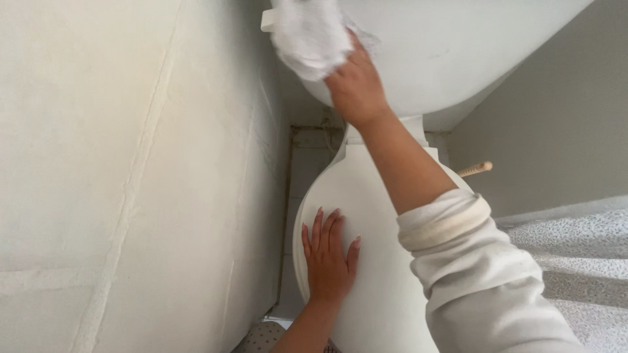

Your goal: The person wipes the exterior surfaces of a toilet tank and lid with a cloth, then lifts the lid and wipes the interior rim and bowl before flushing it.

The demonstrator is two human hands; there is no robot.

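Currently, right hand (pixel 356 85) clenches white cloth (pixel 311 36) against toilet tank (pixel 451 46), top of frame. Left hand (pixel 329 258) lies flat, fingers spread, on closed toilet lid (pixel 366 196), well below cloth.

Closed white toilet lid (pixel 373 196), left hand (pixel 329 258) flat on it, cistern (pixel 451 52) behind

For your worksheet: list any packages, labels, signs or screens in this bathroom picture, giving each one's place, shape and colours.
None in view. Only a left hand flat on the closed white toilet lid, and a right hand pressing a white cloth to the tank.
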